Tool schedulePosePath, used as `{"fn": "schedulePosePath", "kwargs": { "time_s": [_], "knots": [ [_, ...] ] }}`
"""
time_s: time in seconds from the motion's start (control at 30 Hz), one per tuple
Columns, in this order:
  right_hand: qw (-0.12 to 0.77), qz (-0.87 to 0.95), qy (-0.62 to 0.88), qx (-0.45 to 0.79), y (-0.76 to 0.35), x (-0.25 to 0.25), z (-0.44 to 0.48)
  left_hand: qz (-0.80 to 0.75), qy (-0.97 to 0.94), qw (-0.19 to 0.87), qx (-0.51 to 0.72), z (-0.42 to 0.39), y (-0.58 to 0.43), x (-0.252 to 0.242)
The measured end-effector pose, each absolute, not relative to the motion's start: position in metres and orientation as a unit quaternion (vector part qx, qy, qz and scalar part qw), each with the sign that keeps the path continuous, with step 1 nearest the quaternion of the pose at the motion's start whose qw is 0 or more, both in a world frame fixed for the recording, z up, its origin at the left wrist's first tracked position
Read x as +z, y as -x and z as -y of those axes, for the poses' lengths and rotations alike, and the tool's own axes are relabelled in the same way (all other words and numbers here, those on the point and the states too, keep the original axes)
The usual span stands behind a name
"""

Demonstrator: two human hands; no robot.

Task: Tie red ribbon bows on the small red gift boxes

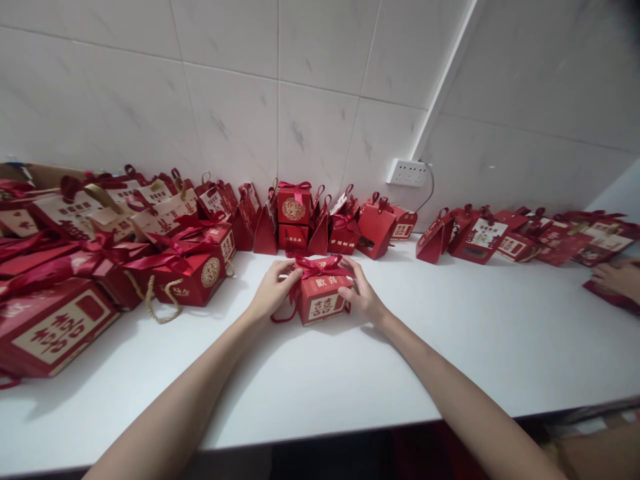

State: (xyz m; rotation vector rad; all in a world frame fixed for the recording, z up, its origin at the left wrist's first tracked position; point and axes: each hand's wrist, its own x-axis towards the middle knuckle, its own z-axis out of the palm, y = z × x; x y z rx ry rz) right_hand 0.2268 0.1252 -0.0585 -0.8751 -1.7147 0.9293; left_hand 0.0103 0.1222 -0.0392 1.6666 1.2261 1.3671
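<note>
A small red gift box [323, 297] with a red ribbon bow on top and a cream label with red characters stands on the white table [450, 347]. My left hand [274, 288] grips its left side, fingers curled at the ribbon. My right hand [361, 289] clasps its right side, fingers bent round the top edge. Both forearms reach in from the near edge.
Many red gift boxes and bags line the tiled wall: a pile with rope handles [185, 273] at left, stacked boxes [294, 217] behind, more at right [480, 240]. Another person's hand [617, 279] rests at the far right. A wall socket [407, 172] sits above.
</note>
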Motion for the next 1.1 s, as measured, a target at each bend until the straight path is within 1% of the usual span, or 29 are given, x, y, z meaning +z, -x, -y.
{"fn": "schedulePosePath", "kwargs": {
  "time_s": [0.17,0.37,0.5,0.77,0.93,1.1],
  "knots": [
    [0.456,0.707,0.311,0.443,-0.228,-0.059,-0.122,-0.427,-0.634,0.376,0.524,-0.120,-0.013,-0.040],
    [0.460,0.708,0.324,0.427,-0.227,-0.054,-0.118,-0.449,-0.627,0.373,0.516,-0.117,-0.013,-0.038],
    [0.474,0.709,0.346,0.392,-0.225,-0.053,-0.117,-0.466,-0.626,0.359,0.512,-0.116,-0.014,-0.035],
    [0.500,0.756,0.340,0.250,-0.227,-0.056,-0.121,-0.429,-0.615,0.376,0.545,-0.114,-0.015,-0.030],
    [0.509,0.779,0.334,0.149,-0.229,-0.057,-0.123,-0.439,-0.649,0.349,0.513,-0.110,-0.014,-0.027],
    [0.505,0.789,0.326,0.129,-0.229,-0.058,-0.124,-0.453,-0.669,0.336,0.484,-0.108,-0.014,-0.029]
  ]
}}
